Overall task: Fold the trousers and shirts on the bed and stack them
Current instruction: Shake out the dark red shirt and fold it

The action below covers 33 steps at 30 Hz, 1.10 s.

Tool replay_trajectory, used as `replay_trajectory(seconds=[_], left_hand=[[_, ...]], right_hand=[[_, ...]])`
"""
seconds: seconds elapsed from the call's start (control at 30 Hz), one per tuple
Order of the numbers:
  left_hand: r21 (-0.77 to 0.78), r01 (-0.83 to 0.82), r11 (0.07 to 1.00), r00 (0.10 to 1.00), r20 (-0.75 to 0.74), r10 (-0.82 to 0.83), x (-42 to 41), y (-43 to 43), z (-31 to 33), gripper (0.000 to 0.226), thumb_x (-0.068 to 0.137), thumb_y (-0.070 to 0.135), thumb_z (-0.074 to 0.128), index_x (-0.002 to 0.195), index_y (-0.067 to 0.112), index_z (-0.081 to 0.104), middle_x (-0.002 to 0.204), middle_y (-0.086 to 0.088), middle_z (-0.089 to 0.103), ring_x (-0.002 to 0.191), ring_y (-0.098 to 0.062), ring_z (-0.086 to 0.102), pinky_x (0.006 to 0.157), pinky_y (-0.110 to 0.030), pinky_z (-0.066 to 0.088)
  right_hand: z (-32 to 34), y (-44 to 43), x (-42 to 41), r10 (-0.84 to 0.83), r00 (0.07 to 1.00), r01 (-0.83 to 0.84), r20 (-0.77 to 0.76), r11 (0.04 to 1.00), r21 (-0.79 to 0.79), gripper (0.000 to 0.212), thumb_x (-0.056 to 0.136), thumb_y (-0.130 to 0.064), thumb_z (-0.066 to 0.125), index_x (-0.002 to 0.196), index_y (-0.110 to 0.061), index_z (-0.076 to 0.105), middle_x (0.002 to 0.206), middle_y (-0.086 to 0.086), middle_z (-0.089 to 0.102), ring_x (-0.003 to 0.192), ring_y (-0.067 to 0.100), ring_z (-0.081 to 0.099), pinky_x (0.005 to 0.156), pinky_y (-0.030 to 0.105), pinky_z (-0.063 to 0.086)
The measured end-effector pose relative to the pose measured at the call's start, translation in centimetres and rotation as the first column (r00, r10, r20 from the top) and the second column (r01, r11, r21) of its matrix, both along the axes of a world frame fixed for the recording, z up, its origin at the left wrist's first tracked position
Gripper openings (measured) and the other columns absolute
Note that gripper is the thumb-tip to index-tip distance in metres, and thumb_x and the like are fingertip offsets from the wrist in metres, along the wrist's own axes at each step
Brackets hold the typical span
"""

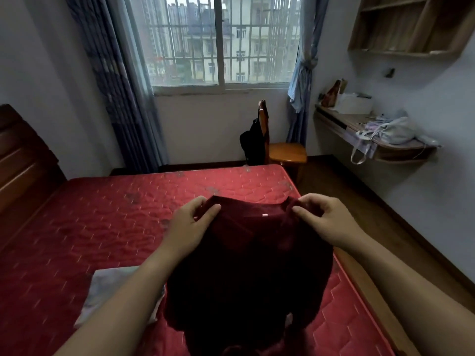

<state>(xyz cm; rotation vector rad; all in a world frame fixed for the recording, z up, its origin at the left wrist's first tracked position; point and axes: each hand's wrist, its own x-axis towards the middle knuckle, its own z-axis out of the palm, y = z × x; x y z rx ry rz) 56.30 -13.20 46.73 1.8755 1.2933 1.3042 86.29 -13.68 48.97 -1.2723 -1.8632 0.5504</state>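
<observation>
Shirt (246,265), dark red, hangs in the air over the near right part of the bed (102,214), held up by both hands. The left hand (191,222) pinches one corner of its top edge and the right hand (323,219) pinches the other, with thumbs on the near side and fingers curled over the far side. The hands are apart with the edge stretched between them, and a small white label (264,215) shows near its middle. From the hands the cloth drops down and back toward the person, so its long axis runs from the hands to the lower edge of view, where its hem is out of sight. Both hands sit about level, neither plainly nearer. A pale garment (102,291) lies on the bed just left of the shirt, partly under the left forearm. Laying the shirt flat looks like the coming move, and that depends on the open mattress ahead of and below the hands.
</observation>
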Motion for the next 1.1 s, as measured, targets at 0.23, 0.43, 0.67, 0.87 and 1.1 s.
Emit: replay_trajectory(seconds=[0.23,0.43,0.67,0.87,1.1], left_hand=[[-0.033,-0.203,0.979,0.944,-0.274,0.186,0.0,-1.0,0.1,0.032,0.087,0.052,0.050,0.079,0.024,0.064,0.072,0.010,0.067,0.066,0.000,0.061,0.056,-0.020,0.043],[-0.166,-0.090,0.982,0.955,0.266,0.132,4.7,0.8,6.3,0.044,0.083,0.063,0.047,0.087,0.024,0.066,0.079,0.010,0.070,0.074,0.001,0.065,0.059,-0.009,0.044],[-0.038,0.055,0.998,0.979,0.199,-0.047,4.6,2.4,7.6,0.013,0.089,0.017,0.060,0.090,0.029,0.064,0.082,0.016,0.070,0.083,-0.007,0.066,0.071,-0.018,0.051],[0.085,0.335,0.938,0.935,0.097,-0.342,3.4,1.7,12.0,0.023,0.079,0.020,0.071,0.099,0.030,0.070,0.095,0.012,0.072,0.091,-0.005,0.067,0.072,-0.010,0.049],[0.037,0.156,0.987,0.937,0.310,-0.159,2.2,0.8,9.8,0.023,0.072,0.036,0.070,0.092,0.030,0.062,0.093,0.002,0.071,0.085,-0.014,0.069,0.066,-0.023,0.054]], right_hand=[[-0.1,0.2,-1.5,-0.026,0.997,0.023,-0.074,0.999,-0.041,0.008,0.091,-0.026,0.057,0.087,-0.030,0.062,0.084,-0.011,0.066,0.077,-0.002,0.062,0.060,0.008,0.045],[6.6,0.6,-7.6,0.102,0.960,-0.084,-0.262,0.993,0.080,0.006,0.087,-0.027,0.062,0.090,-0.032,0.063,0.087,-0.015,0.066,0.080,-0.001,0.064,0.064,0.011,0.049],[4.2,0.6,-6.3,-0.033,0.954,0.053,-0.300,0.997,0.061,0.032,0.084,-0.021,0.068,0.115,-0.020,0.060,0.102,0.002,0.063,0.088,0.015,0.064,0.069,0.019,0.051],[8.3,2.1,-7.0,0.136,0.964,-0.113,-0.229,0.987,0.111,0.059,0.086,-0.045,0.058,0.136,-0.050,0.028,0.130,-0.013,0.043,0.115,0.003,0.048,0.084,0.017,0.044],[6.8,0.8,-10.8,0.194,0.911,-0.181,-0.364,0.981,0.071,0.045,0.092,-0.025,0.054,0.134,-0.031,0.040,0.133,-0.005,0.046,0.118,0.009,0.050,0.096,0.042,0.048]])
